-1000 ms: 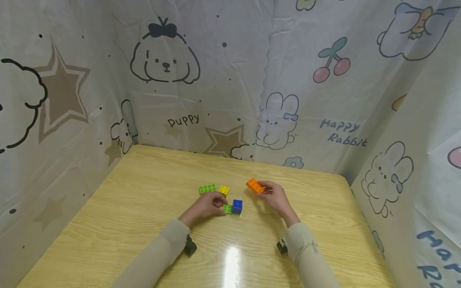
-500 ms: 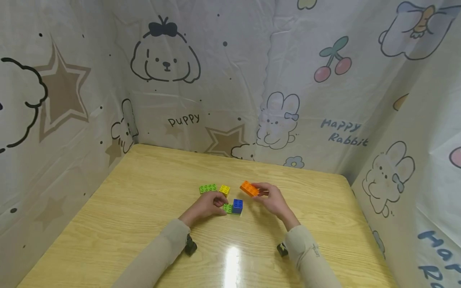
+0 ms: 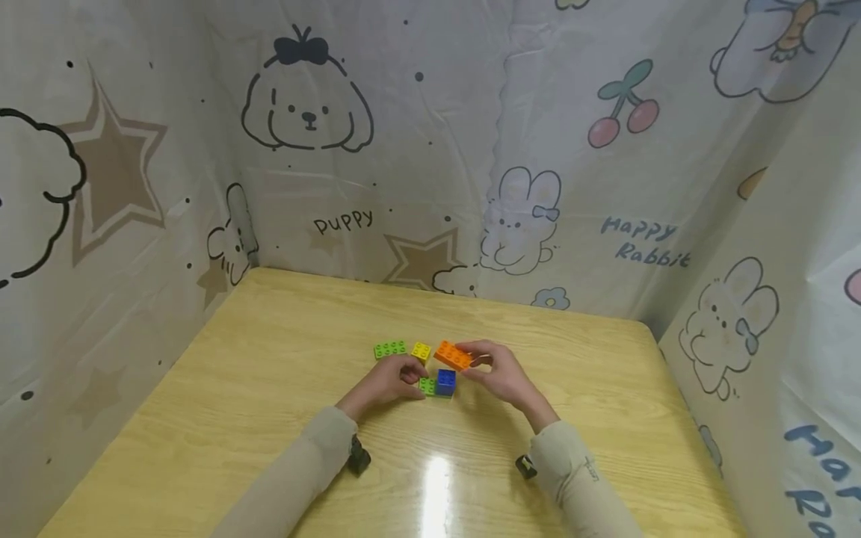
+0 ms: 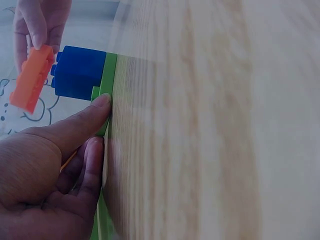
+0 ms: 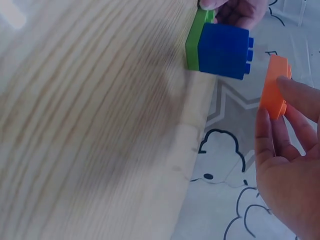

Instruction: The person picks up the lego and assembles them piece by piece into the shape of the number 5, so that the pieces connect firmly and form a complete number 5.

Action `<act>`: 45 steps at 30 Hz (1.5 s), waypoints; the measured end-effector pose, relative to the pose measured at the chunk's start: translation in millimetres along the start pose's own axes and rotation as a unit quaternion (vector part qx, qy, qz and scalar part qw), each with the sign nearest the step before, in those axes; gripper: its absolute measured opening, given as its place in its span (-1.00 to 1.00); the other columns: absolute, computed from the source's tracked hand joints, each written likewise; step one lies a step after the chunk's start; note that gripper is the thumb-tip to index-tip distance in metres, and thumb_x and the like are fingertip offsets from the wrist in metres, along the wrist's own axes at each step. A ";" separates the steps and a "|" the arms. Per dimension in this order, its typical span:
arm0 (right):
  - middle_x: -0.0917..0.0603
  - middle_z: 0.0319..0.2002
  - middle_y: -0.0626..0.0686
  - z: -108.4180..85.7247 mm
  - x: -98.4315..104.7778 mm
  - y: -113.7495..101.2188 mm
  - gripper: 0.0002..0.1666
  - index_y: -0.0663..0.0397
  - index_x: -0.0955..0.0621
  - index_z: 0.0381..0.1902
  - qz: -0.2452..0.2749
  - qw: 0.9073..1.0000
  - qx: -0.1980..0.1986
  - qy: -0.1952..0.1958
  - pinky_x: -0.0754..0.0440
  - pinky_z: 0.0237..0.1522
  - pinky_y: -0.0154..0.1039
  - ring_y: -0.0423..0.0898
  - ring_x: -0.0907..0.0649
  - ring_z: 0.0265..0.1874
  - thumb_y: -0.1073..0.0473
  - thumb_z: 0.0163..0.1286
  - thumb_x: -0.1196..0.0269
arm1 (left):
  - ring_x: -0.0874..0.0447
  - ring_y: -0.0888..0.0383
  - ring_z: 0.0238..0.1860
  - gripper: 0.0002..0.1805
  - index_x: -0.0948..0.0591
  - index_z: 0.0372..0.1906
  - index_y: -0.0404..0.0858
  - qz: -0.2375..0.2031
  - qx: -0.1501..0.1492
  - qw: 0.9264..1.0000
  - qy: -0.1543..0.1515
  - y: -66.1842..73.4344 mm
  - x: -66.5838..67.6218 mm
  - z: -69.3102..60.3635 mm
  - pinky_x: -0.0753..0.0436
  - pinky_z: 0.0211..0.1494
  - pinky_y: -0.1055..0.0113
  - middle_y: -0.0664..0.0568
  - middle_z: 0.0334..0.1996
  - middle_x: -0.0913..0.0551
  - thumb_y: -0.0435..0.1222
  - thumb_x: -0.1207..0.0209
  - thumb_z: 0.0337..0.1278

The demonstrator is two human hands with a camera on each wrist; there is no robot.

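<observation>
A blue brick [image 3: 445, 382] stands on the right end of a flat green brick [image 3: 427, 386] on the table. My left hand [image 3: 388, 381] pinches the green brick's left end between thumb and curled fingers; the left wrist view shows the thumb [image 4: 82, 122] against it. Held by its right end, an orange brick [image 3: 454, 356] is gripped in my right hand [image 3: 504, 373], raised above and just behind the blue brick without touching it. In the right wrist view the orange brick [image 5: 274, 87] is tilted, studs facing away from the table.
Behind my left hand lie a yellow brick [image 3: 421, 351] and a second green brick [image 3: 390, 350]. The wooden table [image 3: 578, 359] is enclosed by a printed cloth [image 3: 417, 149] at the back and sides.
My right hand has moved left with the orange brick, bringing it close to the blue brick and the yellow one. The left hand has kept its place on the green brick.
</observation>
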State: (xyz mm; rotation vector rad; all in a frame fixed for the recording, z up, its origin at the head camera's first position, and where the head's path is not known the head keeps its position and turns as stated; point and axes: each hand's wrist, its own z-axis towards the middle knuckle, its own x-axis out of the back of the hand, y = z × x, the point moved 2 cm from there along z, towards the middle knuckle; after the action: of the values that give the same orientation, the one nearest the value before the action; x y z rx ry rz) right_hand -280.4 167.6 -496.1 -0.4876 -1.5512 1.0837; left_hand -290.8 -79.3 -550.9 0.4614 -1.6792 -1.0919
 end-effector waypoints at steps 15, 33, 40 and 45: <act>-0.69 0.21 0.06 -1.5 -7.2 -11.0 -0.51 0.04 -0.67 0.25 -0.024 0.998 0.042 -0.045 -0.62 0.28 0.12 -0.01 -0.69 0.04 0.33 0.37 -0.40 | -0.62 0.19 -0.15 -0.69 -0.75 -0.08 -0.18 -0.007 -0.004 1.000 0.007 0.2 -0.8 -1.4 -0.67 0.04 0.24 0.08 -0.18 -0.71 -0.29 -0.55 0.04; -0.71 0.19 0.08 -1.5 -10.9 -2.2 -0.53 0.04 -0.68 0.25 -0.040 0.995 0.064 -0.064 -0.61 0.26 0.15 0.05 -0.69 0.08 0.35 0.40 -0.36 | -0.64 0.21 -0.15 -0.61 -0.72 -0.03 -0.25 -0.006 0.008 1.000 0.012 -0.6 -2.7 -0.9 -0.70 0.04 0.25 0.05 -0.16 -0.72 -0.31 -0.56 0.01; -0.71 0.19 0.05 0.2 -13.4 0.5 -0.52 0.01 -0.66 0.27 -0.042 0.995 0.059 -0.069 -0.60 0.30 0.10 0.02 -0.68 0.10 0.32 0.41 -0.37 | -0.64 0.19 -0.15 -0.61 -0.72 -0.04 -0.27 -0.007 0.007 1.000 0.014 0.9 -2.0 -1.2 -0.70 0.04 0.22 0.04 -0.18 -0.72 -0.33 -0.56 -0.01; -0.70 0.19 0.04 0.7 -15.2 2.7 -0.52 0.00 -0.66 0.28 -0.044 0.995 0.055 -0.072 -0.60 0.31 0.09 0.02 -0.68 0.11 0.31 0.41 -0.36 | -0.65 0.18 -0.15 -0.60 -0.72 -0.03 -0.28 -0.007 0.005 1.000 0.012 0.2 -2.1 -1.5 -0.70 0.04 0.21 0.03 -0.17 -0.72 -0.33 -0.56 -0.01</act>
State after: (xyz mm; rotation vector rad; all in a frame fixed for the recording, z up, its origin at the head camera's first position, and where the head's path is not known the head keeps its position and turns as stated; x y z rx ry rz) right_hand -277.4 156.7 -506.7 -0.2690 -1.6124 1.1504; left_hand -288.6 -78.3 -551.9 0.4920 -1.6627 -1.0856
